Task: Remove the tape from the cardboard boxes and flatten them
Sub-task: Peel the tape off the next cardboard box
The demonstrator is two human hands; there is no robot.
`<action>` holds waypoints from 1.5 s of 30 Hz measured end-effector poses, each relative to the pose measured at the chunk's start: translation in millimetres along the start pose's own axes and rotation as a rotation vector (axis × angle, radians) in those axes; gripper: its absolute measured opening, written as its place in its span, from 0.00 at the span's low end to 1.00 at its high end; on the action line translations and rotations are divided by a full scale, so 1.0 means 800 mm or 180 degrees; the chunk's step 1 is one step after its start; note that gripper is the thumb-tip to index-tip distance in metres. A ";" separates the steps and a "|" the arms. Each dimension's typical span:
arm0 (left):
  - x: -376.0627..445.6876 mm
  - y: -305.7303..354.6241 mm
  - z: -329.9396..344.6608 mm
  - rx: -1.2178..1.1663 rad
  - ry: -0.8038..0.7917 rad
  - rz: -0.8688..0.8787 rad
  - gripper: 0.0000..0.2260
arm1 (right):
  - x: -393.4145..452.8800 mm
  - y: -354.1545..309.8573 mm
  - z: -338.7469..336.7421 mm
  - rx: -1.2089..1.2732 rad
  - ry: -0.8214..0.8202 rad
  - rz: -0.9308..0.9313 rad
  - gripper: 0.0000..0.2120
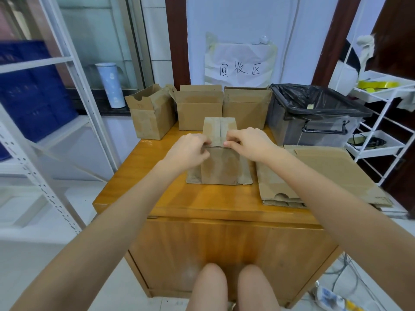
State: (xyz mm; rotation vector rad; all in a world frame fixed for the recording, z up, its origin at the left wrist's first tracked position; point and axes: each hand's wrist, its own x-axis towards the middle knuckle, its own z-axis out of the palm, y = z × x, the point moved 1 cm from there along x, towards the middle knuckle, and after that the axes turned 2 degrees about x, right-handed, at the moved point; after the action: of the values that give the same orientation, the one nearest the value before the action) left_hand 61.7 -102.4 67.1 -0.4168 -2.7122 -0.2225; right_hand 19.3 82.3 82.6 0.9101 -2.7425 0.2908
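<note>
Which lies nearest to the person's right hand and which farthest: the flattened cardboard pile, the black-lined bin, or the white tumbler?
From the right hand:
1. Flattened cardboard pile, just right of it on the table.
2. Black-lined bin, behind, to the right.
3. White tumbler, far left on the counter.

Both hands (221, 145) pinching cardboard box (219, 163) top, wooden table (202, 203)

You stand in a storeroom's recycling corner. A handwritten paper sign (240, 63) taped to the wall reads 回收区, recycling area. Under it, a wooden table (175, 198) carries open cardboard boxes (198, 108) in a row, a stack of flattened cardboard (318, 173), and a bin (314, 115) lined with a black bag. To your left, white metal shelving (56, 59) holds blue crates (33, 93); to your right stands a white wire rack (379, 135).
</note>
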 end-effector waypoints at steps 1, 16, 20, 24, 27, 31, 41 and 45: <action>-0.003 -0.005 0.001 -0.0234 -0.0003 -0.0076 0.16 | -0.001 0.001 0.000 0.0042 0.0002 0.0014 0.14; -0.021 0.000 0.036 -0.0803 0.0228 -0.1106 0.17 | -0.002 -0.001 -0.002 0.0200 -0.0053 0.0065 0.15; -0.023 0.000 0.033 -0.0703 0.0242 -0.1051 0.17 | -0.003 -0.002 -0.003 0.0233 -0.0074 0.0074 0.14; -0.019 0.001 0.028 -0.0521 0.0187 -0.0973 0.17 | -0.003 -0.003 -0.003 0.0213 -0.0088 0.0084 0.15; -0.015 -0.001 0.024 -0.0369 0.0038 -0.0870 0.16 | -0.003 -0.004 -0.005 0.0172 -0.0110 0.0084 0.15; -0.010 -0.010 0.014 -0.0250 -0.0262 -0.0671 0.14 | -0.003 -0.005 -0.006 0.0130 -0.0157 0.0083 0.15; -0.040 -0.024 0.030 -0.1745 -0.0776 -0.1156 0.40 | -0.005 -0.003 -0.006 0.0320 -0.0187 0.0122 0.14; -0.033 -0.014 0.051 -0.1000 -0.0246 -0.1194 0.25 | -0.005 -0.004 -0.009 0.0332 -0.0174 0.0147 0.14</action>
State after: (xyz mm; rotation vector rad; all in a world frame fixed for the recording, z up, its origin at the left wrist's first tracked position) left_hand 67.0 -110.7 18.1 0.0068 -2.8169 -0.7554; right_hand 25.6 84.0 88.3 0.8940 -2.8245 0.4270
